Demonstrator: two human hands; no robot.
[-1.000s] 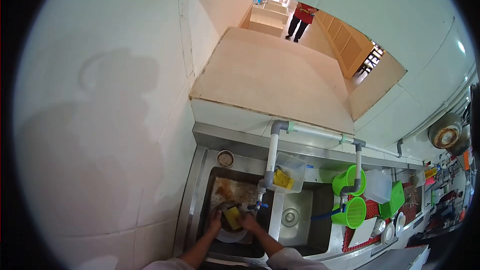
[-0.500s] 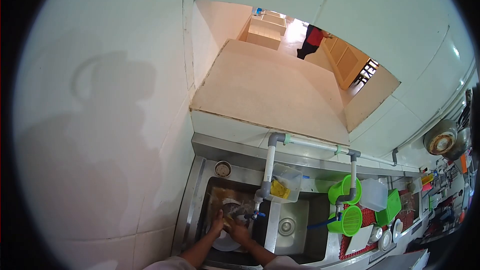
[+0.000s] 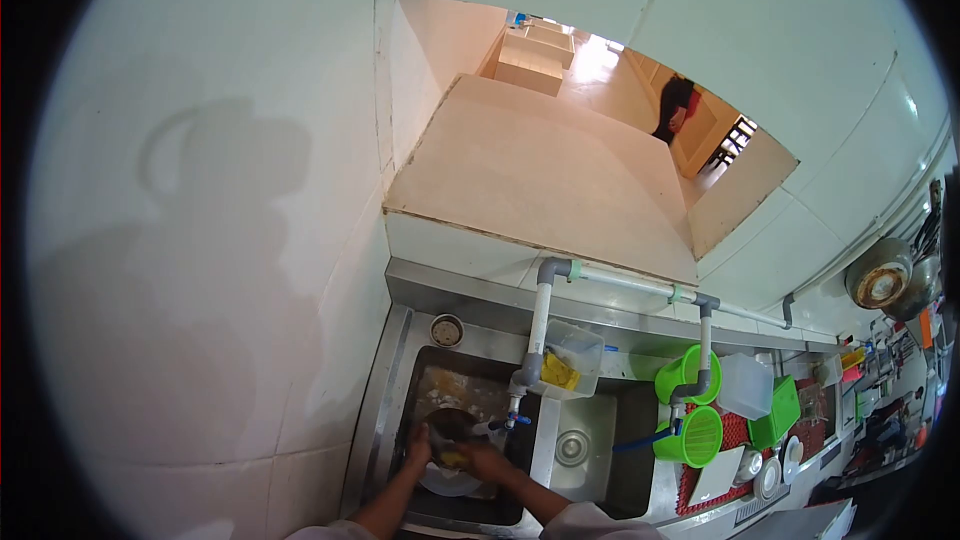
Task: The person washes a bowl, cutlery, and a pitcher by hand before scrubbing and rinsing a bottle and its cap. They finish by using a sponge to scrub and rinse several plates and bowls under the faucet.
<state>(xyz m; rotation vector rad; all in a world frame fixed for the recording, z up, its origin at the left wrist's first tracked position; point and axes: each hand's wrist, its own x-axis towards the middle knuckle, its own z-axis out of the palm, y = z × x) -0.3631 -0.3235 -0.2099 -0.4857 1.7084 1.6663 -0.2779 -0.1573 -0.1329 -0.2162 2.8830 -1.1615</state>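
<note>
Over the left sink basin (image 3: 404, 500), my left hand (image 3: 419, 447) is closed on the left rim of a dark round pan (image 3: 452, 424), tilted beneath the tap. My right hand (image 3: 482, 461) is closed on a small yellow scrubbing pad (image 3: 453, 460) at the pan's near side. A white plate (image 3: 449, 483) lies below the pan in the basin, partly covered by my hands. Cloudy brownish water with light bits (image 3: 455, 385) fills the far part of the basin. The tap (image 3: 513, 420) with a blue handle stands just right of the pan.
A second basin (image 3: 585, 470) adjoins on the right. Behind it sits a clear tub with a yellow cloth (image 3: 558, 372). Green baskets (image 3: 690, 436) and dishes (image 3: 768, 480) stand further right on red mats. White pipes (image 3: 540, 325) rise behind the basins. Beyond the opening, a person (image 3: 678, 108) stands.
The dark pan has come up into clearer view, with my left hand now at its left rim. My hands have moved apart. The person beyond the opening has moved right.
</note>
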